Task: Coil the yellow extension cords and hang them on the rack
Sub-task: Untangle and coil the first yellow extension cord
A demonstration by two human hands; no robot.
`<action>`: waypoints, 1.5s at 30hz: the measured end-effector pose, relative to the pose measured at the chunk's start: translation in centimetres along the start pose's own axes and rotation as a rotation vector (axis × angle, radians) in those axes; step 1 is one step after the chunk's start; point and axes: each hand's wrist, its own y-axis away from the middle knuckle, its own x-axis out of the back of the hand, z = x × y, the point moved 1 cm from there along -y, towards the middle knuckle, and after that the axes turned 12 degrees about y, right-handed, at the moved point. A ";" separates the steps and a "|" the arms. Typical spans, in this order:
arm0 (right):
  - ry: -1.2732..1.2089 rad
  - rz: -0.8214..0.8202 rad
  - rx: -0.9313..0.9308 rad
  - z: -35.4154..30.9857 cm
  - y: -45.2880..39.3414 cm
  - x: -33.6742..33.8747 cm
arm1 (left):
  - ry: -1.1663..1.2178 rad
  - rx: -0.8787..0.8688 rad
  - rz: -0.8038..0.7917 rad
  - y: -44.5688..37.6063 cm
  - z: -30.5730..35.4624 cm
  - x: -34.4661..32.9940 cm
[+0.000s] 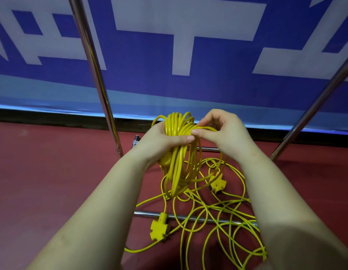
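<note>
even, moderately bright indoor light with no single visible source. the red floor (42,182) carries only faint, soft-edged shadows beneath the yellow cords (218,215). narrow specular streaks run along the chrome rack poles (95,75) and the low crossbar (185,217). wide-angle distortion bows the poles outward and curves the banner (188,55) base toward the frame edges. the forearms (103,207) swell and soften at the bottom edge, and a pale blurred patch sits at the lower right corner. the centre is sharp; the colours are saturated.
</note>
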 end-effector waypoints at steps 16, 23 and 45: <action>0.690 -0.742 -0.313 4.5 1.6 -1.2 | 0.128 -0.161 0.525 -1.0 0.9 2.7; -0.252 -0.331 -0.444 2.2 0.7 -0.5 | 0.198 -0.047 0.448 -0.7 0.6 3.0; -1.059 0.153 -0.748 1.9 -0.3 1.2 | 0.370 0.352 0.157 -1.1 -3.7 -1.4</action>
